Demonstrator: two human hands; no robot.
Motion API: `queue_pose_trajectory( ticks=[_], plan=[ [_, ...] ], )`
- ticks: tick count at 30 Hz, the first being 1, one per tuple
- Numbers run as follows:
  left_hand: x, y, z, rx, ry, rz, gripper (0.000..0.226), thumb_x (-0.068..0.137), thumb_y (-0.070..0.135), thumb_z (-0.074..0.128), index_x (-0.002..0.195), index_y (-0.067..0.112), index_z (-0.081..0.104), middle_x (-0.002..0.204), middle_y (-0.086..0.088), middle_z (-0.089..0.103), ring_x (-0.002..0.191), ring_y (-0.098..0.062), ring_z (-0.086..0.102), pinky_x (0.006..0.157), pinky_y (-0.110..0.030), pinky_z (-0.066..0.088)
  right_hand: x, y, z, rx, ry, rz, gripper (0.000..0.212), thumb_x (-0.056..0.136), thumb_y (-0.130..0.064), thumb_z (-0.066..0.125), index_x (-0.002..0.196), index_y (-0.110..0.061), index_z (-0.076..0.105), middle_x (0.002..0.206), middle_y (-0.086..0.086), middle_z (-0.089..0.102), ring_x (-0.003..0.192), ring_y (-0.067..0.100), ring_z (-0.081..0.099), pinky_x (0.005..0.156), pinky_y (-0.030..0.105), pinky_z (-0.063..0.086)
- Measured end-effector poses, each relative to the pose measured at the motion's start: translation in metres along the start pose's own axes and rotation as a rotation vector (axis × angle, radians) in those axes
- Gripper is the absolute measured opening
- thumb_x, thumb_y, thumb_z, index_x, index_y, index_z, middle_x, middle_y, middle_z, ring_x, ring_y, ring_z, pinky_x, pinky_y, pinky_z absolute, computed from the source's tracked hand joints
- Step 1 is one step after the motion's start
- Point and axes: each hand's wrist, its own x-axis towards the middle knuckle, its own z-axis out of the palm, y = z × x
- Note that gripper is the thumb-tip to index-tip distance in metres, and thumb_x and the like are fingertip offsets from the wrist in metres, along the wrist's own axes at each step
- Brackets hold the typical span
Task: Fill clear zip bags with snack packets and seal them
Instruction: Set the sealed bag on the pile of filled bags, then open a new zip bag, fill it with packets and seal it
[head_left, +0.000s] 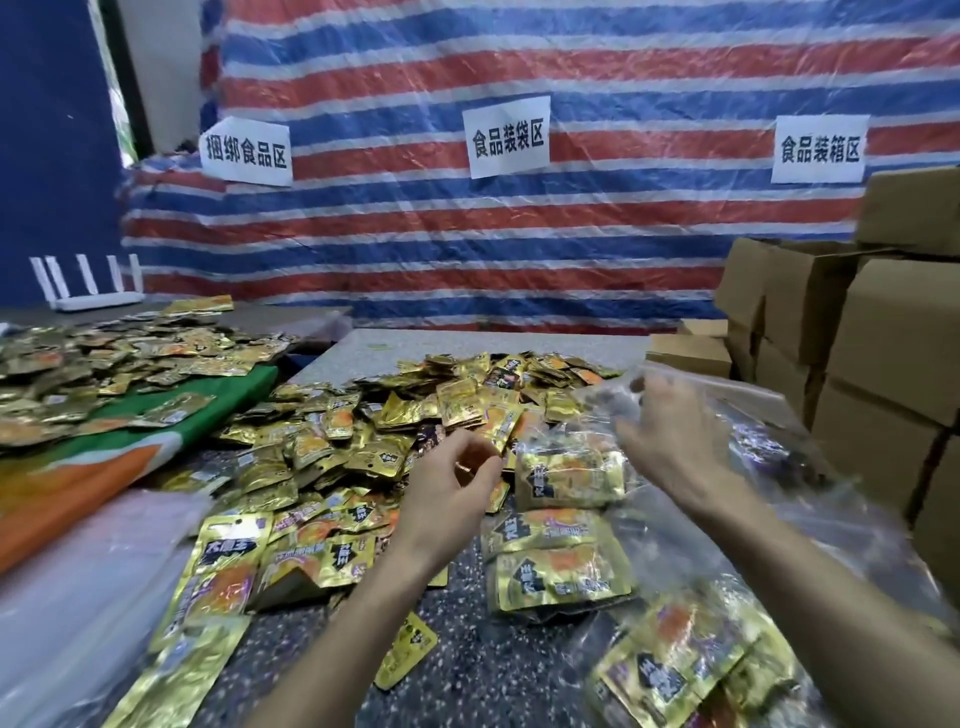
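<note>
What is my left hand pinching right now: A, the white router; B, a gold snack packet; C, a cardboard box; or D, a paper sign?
B: the left hand has its fingers curled, pinching a gold snack packet at the fingertips.
</note>
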Motion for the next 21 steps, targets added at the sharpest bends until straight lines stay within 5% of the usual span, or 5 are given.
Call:
queue_pose_trajectory(
  ticks=[4, 8, 13, 18, 21],
  plan=[
    [-0.014, -0.019, -0.015, 0.019, 0.029, -0.036, 0.005, 0.097, 0.025, 0.061, 0.094, 0.029, 0.062, 0.091, 0.010, 0.064, 0.079, 0.001, 0.061, 0.068, -0.022, 0.055, -0.037, -0.043, 0.014, 0.341, -0.054, -0.189, 0.015, 0.090, -0.031, 0.064, 0.103, -0.023, 0.062, 0.100, -0.007, 0.062, 0.085, 0.013, 0.060, 0.071, 0.035, 0.053],
    [-0.031, -0.042, -0.045, 0.185, 0.057, -0.063, 0.005, 0.095, 0.029, 0.063, 0.093, 0.034, 0.062, 0.093, 0.018, 0.063, 0.085, 0.001, 0.059, 0.072, -0.020, 0.053, -0.074, -0.066, 0.038, 0.670, -0.146, -0.229, 0.008, 0.089, -0.012, 0.069, 0.092, -0.016, 0.063, 0.090, -0.004, 0.064, 0.076, 0.004, 0.061, 0.065, 0.014, 0.051],
    [-0.045, -0.078, -0.127, 0.733, 0.259, -0.154, 0.014, 0.093, 0.031, 0.062, 0.106, 0.029, 0.068, 0.113, 0.014, 0.056, 0.110, -0.009, 0.047, 0.098, -0.035, 0.038, -0.108, -0.064, 0.058, 0.807, -0.114, -0.208, 0.042, 0.068, 0.032, 0.059, 0.081, -0.007, 0.068, 0.104, 0.003, 0.066, 0.096, 0.006, 0.061, 0.078, 0.005, 0.047],
    [-0.059, -0.104, -0.201, 1.171, 0.309, -0.560, 0.038, 0.095, 0.036, 0.052, 0.126, 0.016, 0.058, 0.133, -0.005, 0.056, 0.122, -0.025, 0.047, 0.099, -0.037, 0.038, -0.118, -0.055, 0.067, 0.893, -0.036, -0.234, 0.050, 0.055, 0.037, 0.048, 0.066, -0.012, 0.053, 0.095, -0.002, 0.068, 0.093, 0.009, 0.063, 0.072, 0.022, 0.051],
    [-0.068, -0.113, -0.222, 1.246, 0.215, -0.820, 0.027, 0.093, 0.026, 0.051, 0.114, 0.012, 0.060, 0.129, -0.010, 0.058, 0.118, -0.029, 0.052, 0.092, -0.034, 0.042, -0.117, -0.054, 0.069, 0.949, -0.002, -0.214, 0.052, 0.052, 0.036, 0.044, 0.064, -0.014, 0.048, 0.089, -0.003, 0.067, 0.090, 0.002, 0.062, 0.070, 0.016, 0.050]
  ],
)
